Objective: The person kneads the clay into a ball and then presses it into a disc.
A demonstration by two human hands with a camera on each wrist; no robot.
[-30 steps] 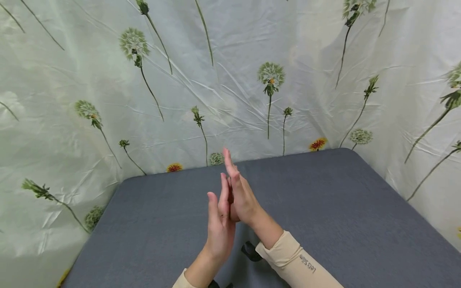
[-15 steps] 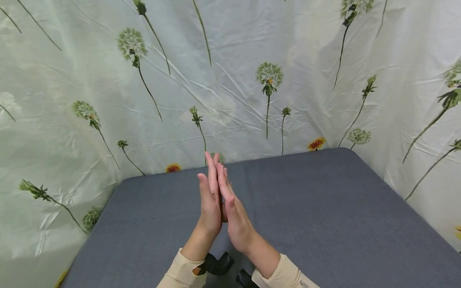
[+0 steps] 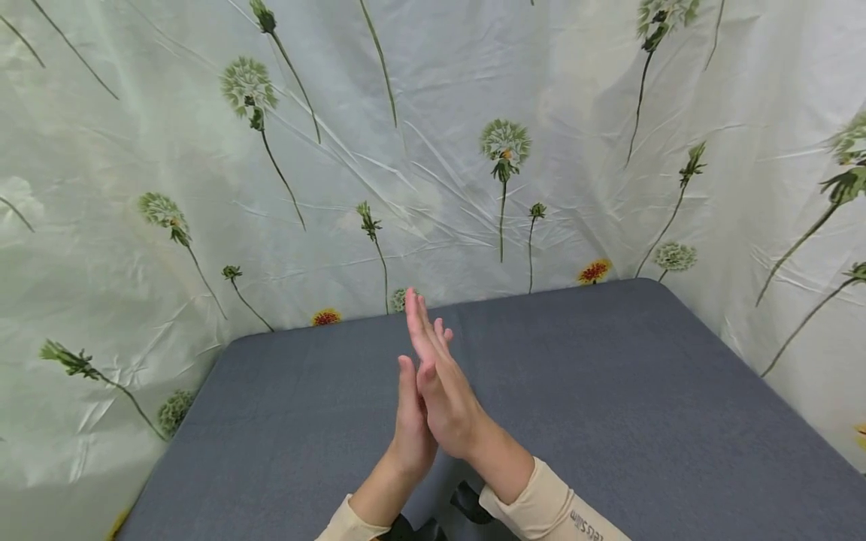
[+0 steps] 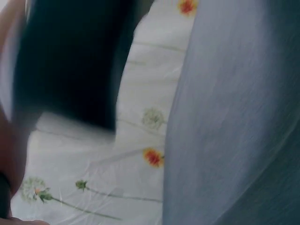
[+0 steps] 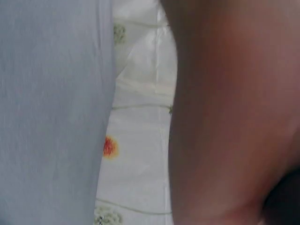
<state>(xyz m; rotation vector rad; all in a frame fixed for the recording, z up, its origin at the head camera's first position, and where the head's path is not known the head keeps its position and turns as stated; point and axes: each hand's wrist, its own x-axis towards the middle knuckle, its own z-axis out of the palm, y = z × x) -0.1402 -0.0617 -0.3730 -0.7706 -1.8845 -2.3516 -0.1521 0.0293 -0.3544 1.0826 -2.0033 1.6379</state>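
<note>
Palm to palm, my left hand (image 3: 411, 432) and right hand (image 3: 452, 402) meet above the grey table in the head view. The right hand's straight fingers reach further up and away than the left's, and they hide most of the left fingers. Both thumbs point upward, apart from each other. No object shows between the palms, though their inner faces are hidden. A black wrist device (image 3: 471, 502) sits by the right cuff, and another black device (image 3: 413, 530) is under the left wrist. A blurred dark shape (image 4: 70, 61) fills part of the left wrist view.
The grey cloth-covered table (image 3: 609, 391) extends around the hands, with rounded far corners. Behind it and along its sides hangs a pale curtain (image 3: 433, 173) printed with dandelions and orange flowers. Cream sleeves (image 3: 541, 500) cover the forearms.
The palms slide along each other: half a second ago the left hand was further forward, and now the right is. A second ago the right was also ahead. The hands stay together.
</note>
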